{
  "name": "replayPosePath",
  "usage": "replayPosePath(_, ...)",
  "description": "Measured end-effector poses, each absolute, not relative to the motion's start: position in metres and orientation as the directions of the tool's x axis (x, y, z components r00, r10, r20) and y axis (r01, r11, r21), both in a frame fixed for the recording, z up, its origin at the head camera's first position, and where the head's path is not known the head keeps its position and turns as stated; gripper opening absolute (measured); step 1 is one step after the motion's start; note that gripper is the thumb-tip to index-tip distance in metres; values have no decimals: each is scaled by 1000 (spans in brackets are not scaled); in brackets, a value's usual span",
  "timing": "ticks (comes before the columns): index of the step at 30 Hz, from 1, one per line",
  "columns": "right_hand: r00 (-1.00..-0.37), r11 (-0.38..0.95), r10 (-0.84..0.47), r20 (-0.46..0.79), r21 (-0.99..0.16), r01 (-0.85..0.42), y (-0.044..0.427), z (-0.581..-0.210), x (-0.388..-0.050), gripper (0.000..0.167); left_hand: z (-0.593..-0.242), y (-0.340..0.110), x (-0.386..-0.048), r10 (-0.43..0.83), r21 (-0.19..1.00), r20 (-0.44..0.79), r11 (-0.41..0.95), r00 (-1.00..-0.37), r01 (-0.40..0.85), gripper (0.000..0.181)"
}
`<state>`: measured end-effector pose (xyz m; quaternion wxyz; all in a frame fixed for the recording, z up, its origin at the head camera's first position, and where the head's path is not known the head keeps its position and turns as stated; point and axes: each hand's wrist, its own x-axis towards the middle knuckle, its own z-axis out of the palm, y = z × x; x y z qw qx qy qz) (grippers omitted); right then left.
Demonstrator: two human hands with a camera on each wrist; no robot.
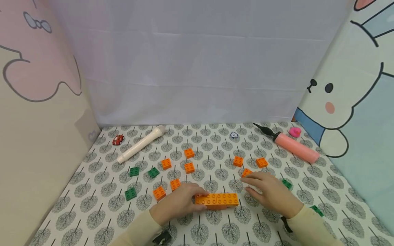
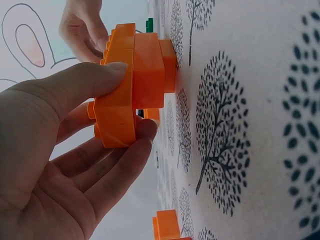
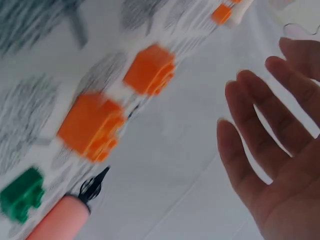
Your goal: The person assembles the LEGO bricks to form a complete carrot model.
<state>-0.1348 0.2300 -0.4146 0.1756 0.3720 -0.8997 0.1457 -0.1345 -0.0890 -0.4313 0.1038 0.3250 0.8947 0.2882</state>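
Observation:
My left hand (image 1: 180, 201) grips the left end of a stack of orange toy building bricks (image 1: 227, 200). In the left wrist view, its thumb lies on the side of the top layer and the fingers curl beneath the overhanging end of the brick stack (image 2: 117, 117). Two bricks lie end to end on top, with narrower layers below, low over the tablecloth. To the right of the stack, my right hand (image 1: 274, 191) holds nothing, its fingers extended apart. Just beyond its fingertips lies a loose orange brick (image 1: 246, 173), partly hidden by the hand.
Loose orange bricks (image 1: 189, 167) and green bricks (image 1: 130, 193) are scattered on the tree-print cloth. Farther back are a white microphone-shaped stick (image 1: 141, 144), a red toy car (image 1: 118, 139), a blue-white token (image 1: 234, 135), a pink pump (image 1: 295, 147) and a pink duck (image 1: 295, 132).

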Motion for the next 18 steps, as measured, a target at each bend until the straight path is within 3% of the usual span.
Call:
replayPosePath(7, -844, 851, -450, 292, -147, -504, 258, -418, -141, 35, -432, -90, -135, 644, 584, 8, 618, -765, 527, 40)
replayPosePath(18, -935, 939, -321, 150, -74, -335, 268, -429, -146, 41, -433, -89, -135, 644, 589, 4, 617, -765, 523, 39)
